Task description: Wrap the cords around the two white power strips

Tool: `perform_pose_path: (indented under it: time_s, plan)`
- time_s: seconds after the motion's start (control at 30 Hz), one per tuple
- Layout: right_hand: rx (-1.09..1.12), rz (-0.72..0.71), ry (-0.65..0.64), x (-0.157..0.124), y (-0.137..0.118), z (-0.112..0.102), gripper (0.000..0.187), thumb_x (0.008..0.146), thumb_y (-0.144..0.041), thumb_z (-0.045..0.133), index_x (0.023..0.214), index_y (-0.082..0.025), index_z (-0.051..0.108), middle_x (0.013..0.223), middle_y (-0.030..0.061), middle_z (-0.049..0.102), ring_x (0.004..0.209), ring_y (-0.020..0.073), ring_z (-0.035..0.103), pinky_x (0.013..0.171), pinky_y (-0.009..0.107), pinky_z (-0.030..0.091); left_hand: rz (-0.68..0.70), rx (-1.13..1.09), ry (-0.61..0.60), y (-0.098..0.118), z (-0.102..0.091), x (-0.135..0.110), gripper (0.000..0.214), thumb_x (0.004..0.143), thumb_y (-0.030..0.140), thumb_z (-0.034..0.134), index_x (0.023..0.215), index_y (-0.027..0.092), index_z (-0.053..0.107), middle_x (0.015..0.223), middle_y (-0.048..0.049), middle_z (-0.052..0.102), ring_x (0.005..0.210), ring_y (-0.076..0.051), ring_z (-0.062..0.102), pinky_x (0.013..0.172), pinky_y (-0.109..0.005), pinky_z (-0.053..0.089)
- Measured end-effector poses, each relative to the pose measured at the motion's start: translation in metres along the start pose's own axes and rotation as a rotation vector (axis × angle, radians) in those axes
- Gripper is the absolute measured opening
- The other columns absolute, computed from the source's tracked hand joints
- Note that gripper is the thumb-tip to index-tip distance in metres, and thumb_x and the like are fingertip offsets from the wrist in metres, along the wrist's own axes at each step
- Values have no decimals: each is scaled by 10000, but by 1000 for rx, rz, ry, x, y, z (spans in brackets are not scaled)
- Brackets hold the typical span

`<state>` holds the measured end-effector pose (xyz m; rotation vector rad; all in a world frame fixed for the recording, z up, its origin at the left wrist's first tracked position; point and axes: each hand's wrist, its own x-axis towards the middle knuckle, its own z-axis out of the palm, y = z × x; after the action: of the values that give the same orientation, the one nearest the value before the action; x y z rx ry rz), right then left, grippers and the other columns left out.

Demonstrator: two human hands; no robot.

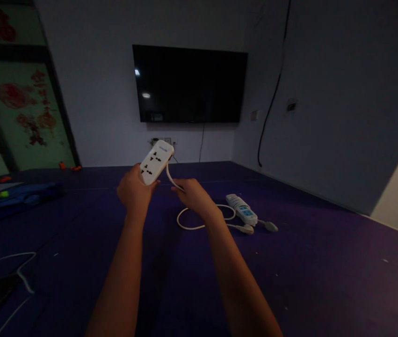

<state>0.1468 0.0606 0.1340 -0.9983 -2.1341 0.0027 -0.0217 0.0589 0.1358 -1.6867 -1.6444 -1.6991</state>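
Note:
My left hand [133, 191] is closed round the lower end of a white power strip [156, 162], holding it tilted up with its sockets facing me. From the strip's far end its white cord [199, 227] drops to my right hand [193, 194], whose fingers pinch it. Past that hand the cord loops on the purple floor and ends at a plug [247, 229]. A second white power strip [242, 208] with a blue label lies on the floor just right of my right hand.
A dark wall-mounted TV [189, 84] hangs ahead, with wall outlets [163, 140] below it. A black cable [272, 100] runs down the right wall. A blue bag [12, 196] lies at the left, and a white cable [12, 267] lies at the lower left.

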Motion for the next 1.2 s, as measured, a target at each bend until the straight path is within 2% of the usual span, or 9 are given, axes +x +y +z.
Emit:
perform_pose_path:
  time_s: [0.1,0.23,0.3,0.37,0.57,0.73,0.87,1.07,1.2]
  plan:
    - [-150,14,-40,-3,-6,-5,155,815,-202,568,720,-178,687,662,51,668,622,160,569,573,246,315,126,197,-38,-2,-10,2,553,588,216,727,1119,255,579,984,-142,622,1003,-383,528,816,-580,376]
    - [-226,-3,12,-5,-13,-12,116,785,-262,625,765,-224,732,732,57,701,672,180,595,592,266,324,314,283,-92,-9,-11,4,450,618,85,616,1010,306,631,954,-78,623,1034,-351,484,943,-704,192]
    - [-197,-28,60,-5,-14,-15,81,744,-288,676,761,-235,735,769,48,707,701,180,602,602,267,332,391,290,-173,-11,-9,4,431,628,44,563,959,308,646,952,-61,626,1053,-332,476,976,-731,79]
    - [-158,-46,123,-5,-11,-19,105,681,-313,735,726,-219,726,768,45,702,701,173,598,601,264,336,455,281,-268,-11,-7,3,451,615,14,535,941,304,651,967,-54,630,1074,-316,477,995,-724,42]
    - [132,-20,240,-11,9,-28,172,610,-338,768,647,-186,697,665,12,662,600,113,556,543,233,358,571,197,-413,-1,-14,3,567,555,1,512,1017,308,630,1033,-42,649,1086,-301,491,1016,-649,189]
    - [543,121,160,-18,15,-32,204,550,-321,779,640,-160,693,604,17,654,546,120,573,490,232,414,635,95,-595,9,-23,3,555,548,35,520,1042,265,623,1047,-48,654,1051,-278,528,873,-447,420]
    - [696,152,114,-19,26,-31,201,534,-318,782,624,-167,686,566,5,639,505,110,556,458,223,406,646,-18,-677,15,-24,3,531,531,74,576,1022,264,647,1021,-49,671,964,-266,573,811,-401,451]
    - [853,235,200,-14,42,-16,281,633,-442,684,587,-169,636,571,6,615,535,124,558,489,242,435,558,-218,-709,21,-31,3,553,508,164,711,1046,276,650,987,-41,678,911,-246,607,801,-414,471]
    - [823,227,268,-9,43,-8,301,705,-478,620,630,-187,617,620,20,621,589,149,565,521,260,453,433,-377,-661,19,-29,3,548,506,204,761,1042,244,654,998,-61,676,900,-235,616,785,-405,498]
